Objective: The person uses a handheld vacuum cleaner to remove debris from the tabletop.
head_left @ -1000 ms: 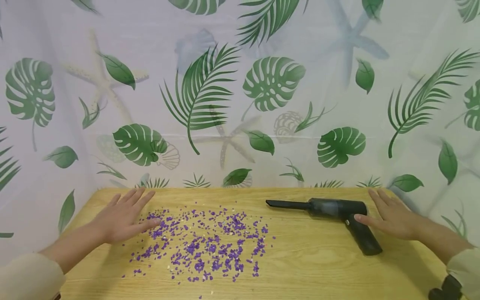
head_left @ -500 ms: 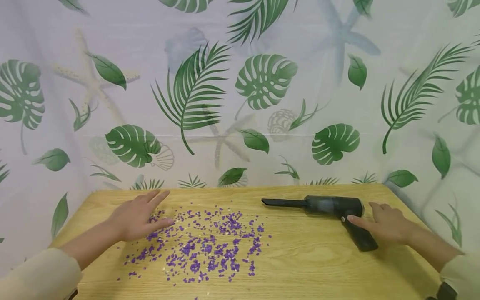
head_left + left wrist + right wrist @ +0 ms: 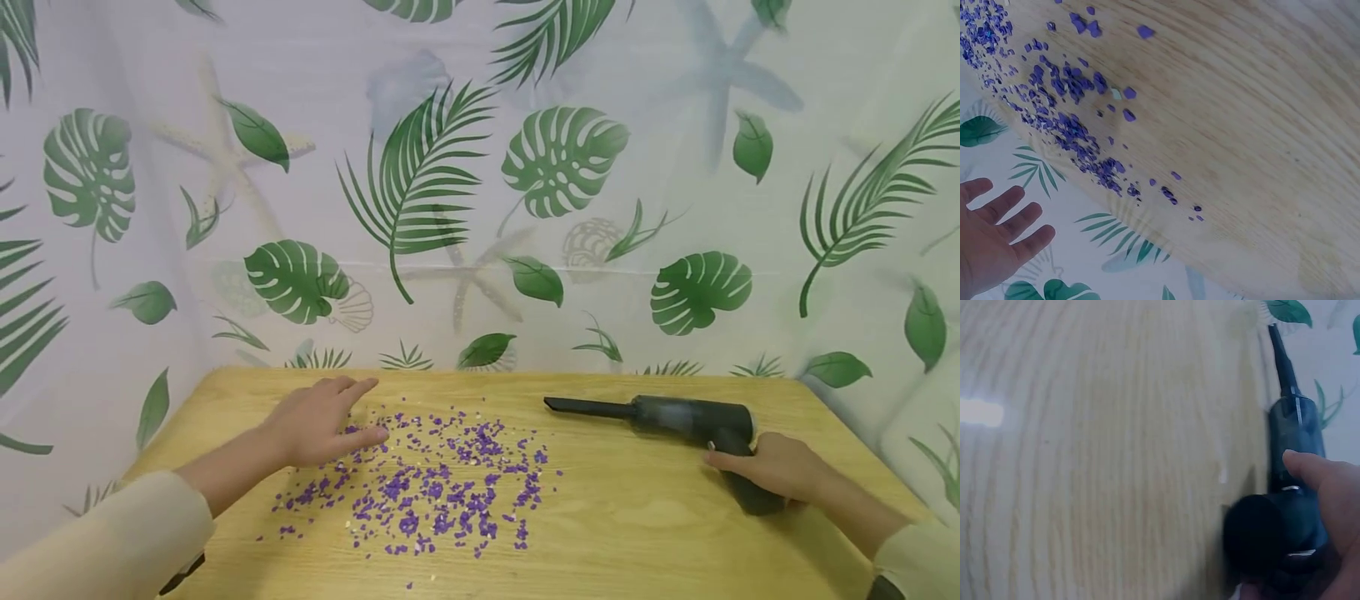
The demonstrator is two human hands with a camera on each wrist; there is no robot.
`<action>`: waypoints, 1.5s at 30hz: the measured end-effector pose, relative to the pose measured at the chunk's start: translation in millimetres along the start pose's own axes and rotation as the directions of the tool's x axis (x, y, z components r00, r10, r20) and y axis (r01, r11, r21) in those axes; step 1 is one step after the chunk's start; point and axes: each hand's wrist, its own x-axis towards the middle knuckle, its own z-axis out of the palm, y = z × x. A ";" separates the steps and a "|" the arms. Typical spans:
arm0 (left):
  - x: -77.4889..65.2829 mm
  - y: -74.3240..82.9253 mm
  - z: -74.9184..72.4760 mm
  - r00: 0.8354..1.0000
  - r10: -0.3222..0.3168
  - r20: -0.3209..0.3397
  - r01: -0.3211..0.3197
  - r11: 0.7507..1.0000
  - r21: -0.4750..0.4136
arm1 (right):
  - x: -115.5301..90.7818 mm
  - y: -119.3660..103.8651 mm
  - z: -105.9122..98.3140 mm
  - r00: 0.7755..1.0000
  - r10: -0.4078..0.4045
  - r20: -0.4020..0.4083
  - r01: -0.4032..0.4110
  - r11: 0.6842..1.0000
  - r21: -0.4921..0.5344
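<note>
A black handheld vacuum cleaner (image 3: 686, 419) with a slim crevice nozzle lies on the right side of the wooden table, its nozzle pointing left. My right hand (image 3: 795, 471) grips its handle, thumb across the near side and fingers curled round the far side, partly hidden. In the right wrist view, the vacuum body (image 3: 1296, 425) stretches away beyond my thumb. Many small purple bits (image 3: 408, 523), with a few pale ones among them, are scattered over the table's left and middle. Above their left edge hovers my left hand (image 3: 315, 425), palm down, fingers loosely extended and holding nothing.
The light wooden table (image 3: 637, 550) ends at the back against a white curtain (image 3: 465, 50) printed with green leaves and starfish. The same curtain also hangs at both sides.
My right hand has lowered onto the vacuum's handle and closed round it. The left hand has drifted right over the purple bits. The head view has shifted slightly.
</note>
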 end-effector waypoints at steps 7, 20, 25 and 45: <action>10.0 10.9 11.0 0.999 0.021 0.030 -0.021 1.000 0.010 | 6.0 2.2 13.7 0.996 -0.017 -0.082 0.015 0.999 -0.030; 37.4 36.8 12.6 0.994 0.051 0.100 -0.047 0.998 -0.042 | 8.3 1.7 17.5 0.983 0.003 -0.181 -0.007 1.000 -0.021; 48.4 47.3 11.5 0.994 0.036 0.104 -0.030 0.998 -0.063 | 7.8 -2.4 18.9 0.980 0.002 -0.198 0.001 1.000 0.018; 85.2 90.8 4.1 0.980 0.172 0.104 -0.163 0.983 -0.085 | 4.9 -65.5 17.0 0.968 -0.093 -0.232 0.106 0.993 0.045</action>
